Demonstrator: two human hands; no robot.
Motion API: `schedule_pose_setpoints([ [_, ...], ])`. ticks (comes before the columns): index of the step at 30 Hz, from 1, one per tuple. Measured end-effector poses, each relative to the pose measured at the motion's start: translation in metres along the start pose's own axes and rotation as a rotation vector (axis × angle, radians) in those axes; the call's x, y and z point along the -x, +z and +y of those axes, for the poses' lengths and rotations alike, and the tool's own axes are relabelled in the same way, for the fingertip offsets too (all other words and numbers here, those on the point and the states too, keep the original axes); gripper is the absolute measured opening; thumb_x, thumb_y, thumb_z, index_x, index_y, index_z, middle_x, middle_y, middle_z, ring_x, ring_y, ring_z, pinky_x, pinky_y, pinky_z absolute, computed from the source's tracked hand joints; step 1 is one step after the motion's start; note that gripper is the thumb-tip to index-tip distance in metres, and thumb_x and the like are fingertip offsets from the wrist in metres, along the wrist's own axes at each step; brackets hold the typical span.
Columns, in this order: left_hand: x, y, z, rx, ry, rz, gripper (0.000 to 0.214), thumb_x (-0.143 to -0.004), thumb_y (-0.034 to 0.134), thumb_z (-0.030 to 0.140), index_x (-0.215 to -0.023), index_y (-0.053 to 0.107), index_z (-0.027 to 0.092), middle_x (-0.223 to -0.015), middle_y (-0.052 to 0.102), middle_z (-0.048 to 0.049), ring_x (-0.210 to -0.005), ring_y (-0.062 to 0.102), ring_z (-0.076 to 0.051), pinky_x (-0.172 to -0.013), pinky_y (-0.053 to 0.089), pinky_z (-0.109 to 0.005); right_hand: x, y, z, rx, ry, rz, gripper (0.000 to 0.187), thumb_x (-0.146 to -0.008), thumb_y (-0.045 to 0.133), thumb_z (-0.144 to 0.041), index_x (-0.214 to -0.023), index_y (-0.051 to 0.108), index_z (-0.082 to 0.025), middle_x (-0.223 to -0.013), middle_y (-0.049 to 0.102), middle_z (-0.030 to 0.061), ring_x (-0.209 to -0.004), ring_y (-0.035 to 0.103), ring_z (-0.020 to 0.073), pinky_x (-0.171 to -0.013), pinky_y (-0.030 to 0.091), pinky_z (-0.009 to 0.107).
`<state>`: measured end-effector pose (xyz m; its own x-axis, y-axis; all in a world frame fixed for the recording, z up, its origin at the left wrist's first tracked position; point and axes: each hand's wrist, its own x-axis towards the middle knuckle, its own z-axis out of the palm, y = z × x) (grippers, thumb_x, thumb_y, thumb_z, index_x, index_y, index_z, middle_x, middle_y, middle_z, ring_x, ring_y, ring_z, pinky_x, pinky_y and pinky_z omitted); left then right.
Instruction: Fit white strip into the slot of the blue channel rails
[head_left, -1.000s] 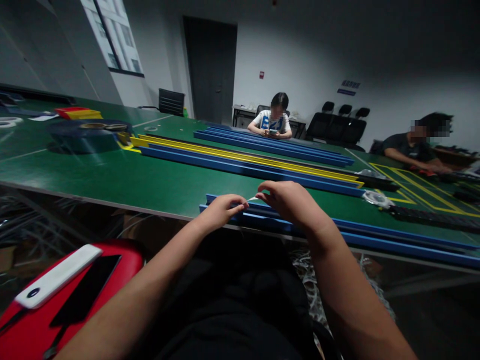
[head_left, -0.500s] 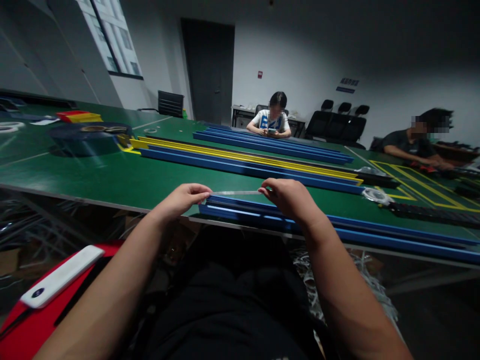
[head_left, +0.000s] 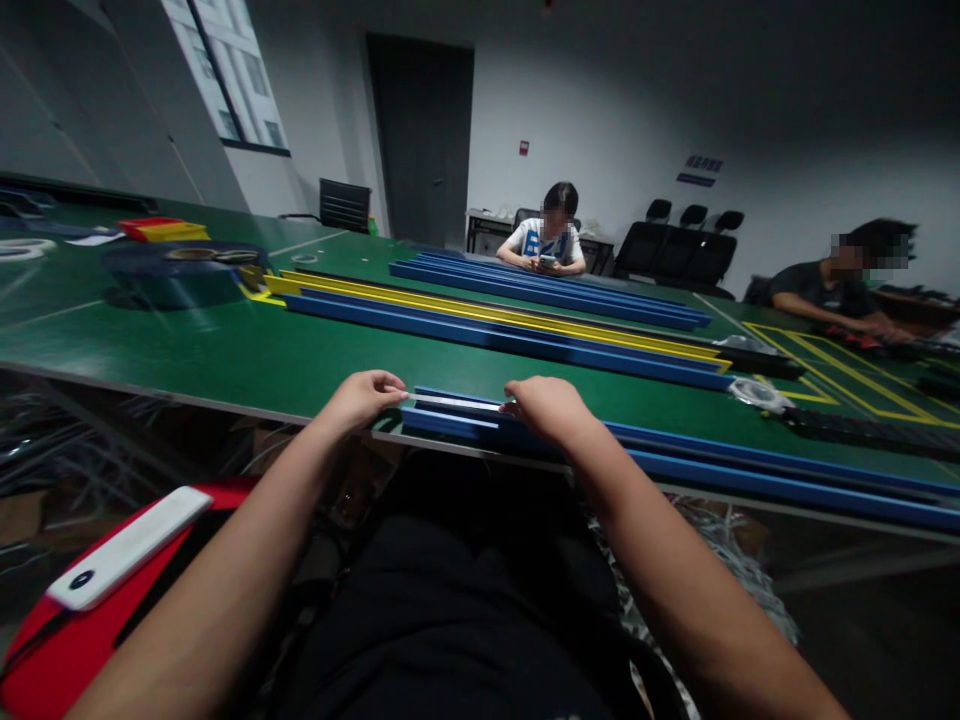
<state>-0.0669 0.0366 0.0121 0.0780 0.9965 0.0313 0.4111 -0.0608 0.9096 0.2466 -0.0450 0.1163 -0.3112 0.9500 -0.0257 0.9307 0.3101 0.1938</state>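
Observation:
Between my two hands runs a thin whitish strip (head_left: 457,402), stretched straight. My left hand (head_left: 369,396) pinches its left end, close to the end of a long blue channel profile (head_left: 675,457). The other end is pinched by my right hand (head_left: 545,403), which hangs over that same profile. The strip lies over the channel's open groove; whether it touches the bottom, I cannot tell. The profile rests along the near edge of the green table (head_left: 225,350) and reaches far to the right.
Further back lie yellow profiles (head_left: 510,318) and more blue profiles (head_left: 547,290). A dark roll of strip (head_left: 184,275) sits at the left. Two people sit across the table, one holding a phone (head_left: 548,261). A white device (head_left: 131,548) lies on a red surface at lower left.
Both hands have come down a little and the right one has shifted left. The strip has dropped from above the blue profile to lie along its groove.

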Motion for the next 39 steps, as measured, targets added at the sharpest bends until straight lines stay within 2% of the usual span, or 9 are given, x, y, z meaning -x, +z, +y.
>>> schedule_pose_setpoints([
  [4,-0.006,0.008,-0.011,-0.126,0.03,-0.024,0.041,-0.057,0.076,0.048,-0.082,0.069,0.017,-0.076,0.072,-0.0057,-0.071,0.067,-0.02,-0.065,0.048,-0.028,-0.016,0.007,-0.007,-0.002,0.081,-0.131,0.037,-0.087,0.057,-0.049,-0.104,0.072,-0.019,-0.105,0.071,0.016,-0.098,0.067,0.0283,-0.078,0.049,0.034],
  [9,-0.008,0.018,-0.012,-0.266,0.06,0.069,0.03,-0.06,0.074,0.042,-0.078,0.066,0.02,-0.077,0.072,-0.0036,-0.07,0.067,-0.019,-0.062,0.045,-0.027,-0.033,0.013,-0.011,0.015,0.15,-0.229,0.032,-0.084,0.064,-0.04,-0.101,0.075,-0.016,-0.107,0.071,0.019,-0.099,0.067,0.0325,-0.076,0.051,0.04],
  [13,-0.005,0.024,-0.01,-0.298,0.046,0.12,0.027,-0.064,0.07,0.039,-0.084,0.063,0.022,-0.08,0.072,-0.0018,-0.071,0.067,-0.019,-0.059,0.042,-0.026,-0.04,0.014,-0.013,0.001,0.181,-0.267,0.03,-0.081,0.067,-0.036,-0.103,0.075,-0.017,-0.111,0.069,0.0201,-0.103,0.065,0.0343,-0.076,0.051,0.042],
  [18,-0.003,0.027,-0.006,-0.321,0.017,0.128,0.028,-0.065,0.069,0.037,-0.088,0.063,0.022,-0.082,0.072,-0.0017,-0.069,0.065,-0.018,-0.055,0.039,-0.025,-0.046,0.02,-0.014,-0.012,0.239,-0.276,0.029,-0.079,0.068,-0.029,-0.104,0.074,-0.016,-0.112,0.069,0.0204,-0.103,0.065,0.0347,-0.074,0.052,0.043],
  [24,-0.006,0.028,-0.005,-0.295,-0.011,0.087,0.034,-0.066,0.069,0.038,-0.095,0.063,0.022,-0.085,0.073,-0.0022,-0.066,0.064,-0.016,-0.053,0.039,-0.024,-0.049,0.033,-0.013,-0.026,0.251,-0.228,0.028,-0.082,0.059,-0.021,-0.104,0.075,-0.014,-0.109,0.069,0.0209,-0.101,0.066,0.0323,-0.074,0.052,0.041],
  [30,-0.011,0.026,-0.009,-0.34,0.015,0.071,0.033,-0.067,0.067,0.039,-0.096,0.065,0.023,-0.084,0.072,-0.0026,-0.069,0.065,-0.018,-0.055,0.04,-0.025,-0.051,0.034,-0.012,-0.032,0.23,-0.259,0.032,-0.079,0.063,-0.026,-0.106,0.074,-0.013,-0.109,0.069,0.0211,-0.1,0.066,0.032,-0.075,0.053,0.041],
  [34,-0.018,0.02,-0.007,-0.427,0.124,0.001,0.03,-0.066,0.066,0.037,-0.093,0.069,0.023,-0.084,0.071,-0.0026,-0.072,0.065,-0.019,-0.061,0.042,-0.026,-0.052,0.034,-0.011,-0.043,0.224,-0.265,0.031,-0.08,0.059,-0.02,-0.106,0.074,-0.012,-0.11,0.069,0.0211,-0.101,0.066,0.032,-0.076,0.053,0.043],
  [39,-0.03,0.013,0.012,-0.498,0.196,-0.213,0.039,-0.061,0.066,0.031,-0.099,0.072,0.025,-0.088,0.071,-0.0028,-0.084,0.065,-0.022,-0.072,0.046,-0.026,-0.054,0.037,-0.008,-0.058,0.221,-0.268,0.031,-0.079,0.058,-0.017,-0.106,0.074,-0.013,-0.11,0.069,0.0203,-0.102,0.065,0.0324,-0.077,0.054,0.044],
])
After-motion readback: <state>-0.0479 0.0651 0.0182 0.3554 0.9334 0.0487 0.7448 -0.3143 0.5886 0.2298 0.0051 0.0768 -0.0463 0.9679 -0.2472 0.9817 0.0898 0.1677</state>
